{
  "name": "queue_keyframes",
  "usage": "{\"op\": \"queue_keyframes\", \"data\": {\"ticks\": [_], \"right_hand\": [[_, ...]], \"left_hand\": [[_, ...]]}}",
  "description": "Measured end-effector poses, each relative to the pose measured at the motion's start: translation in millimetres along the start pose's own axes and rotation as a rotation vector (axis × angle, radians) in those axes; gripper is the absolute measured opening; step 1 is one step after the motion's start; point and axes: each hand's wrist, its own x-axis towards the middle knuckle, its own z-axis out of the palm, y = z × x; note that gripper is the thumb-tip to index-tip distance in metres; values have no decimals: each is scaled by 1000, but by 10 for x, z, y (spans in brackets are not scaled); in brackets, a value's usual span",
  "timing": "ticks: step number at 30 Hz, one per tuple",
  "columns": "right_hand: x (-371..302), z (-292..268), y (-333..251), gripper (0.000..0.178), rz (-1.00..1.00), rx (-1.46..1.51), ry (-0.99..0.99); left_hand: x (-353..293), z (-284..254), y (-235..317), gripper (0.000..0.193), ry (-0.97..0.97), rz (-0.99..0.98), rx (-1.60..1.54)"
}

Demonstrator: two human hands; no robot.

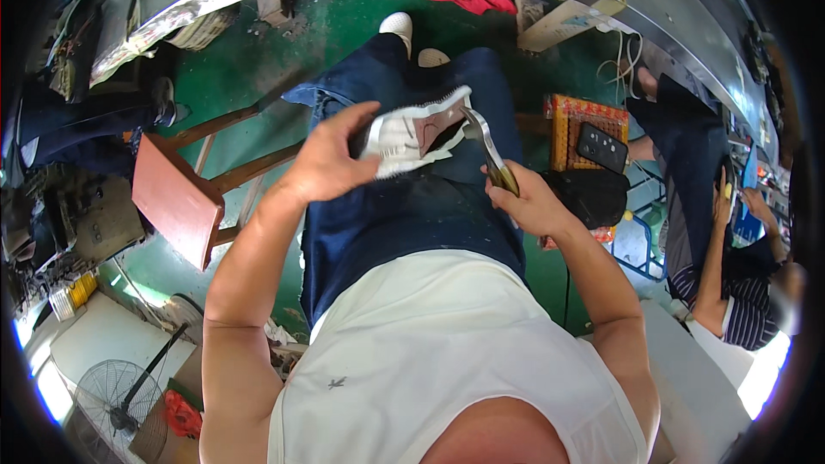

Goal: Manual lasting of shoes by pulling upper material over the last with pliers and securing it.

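Left hand (331, 159): my fingers clamp the white shoe upper (412, 133), held over my lap.
Right hand (524, 198): fingers closed round pliers (485, 148), tip touching the upper's right edge.

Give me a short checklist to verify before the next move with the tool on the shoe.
1. Left hand grips the white shoe: ok.
2. Right hand holds the metal tool: ok.
3. Tool tip meets the shoe's edge: ok.
4. Left hand fingers are away from the tool tip: cannot tell.
5. Shoe is supported over the lap: ok.
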Motion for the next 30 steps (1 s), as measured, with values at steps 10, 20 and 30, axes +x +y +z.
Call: {"op": "queue_keyframes", "data": {"ticks": [10,20,30], "right_hand": [[507,92,-493,25,-216,-258,-225],[1043,-345,-1264,20,152,-267,-537],[1077,42,-485,18,-302,-308,-90]], "left_hand": [[154,198,-280,44,259,-96,-682],[416,446,-208,44,524,-129,-965],[730,162,-95,43,439,-265,-867]]}}
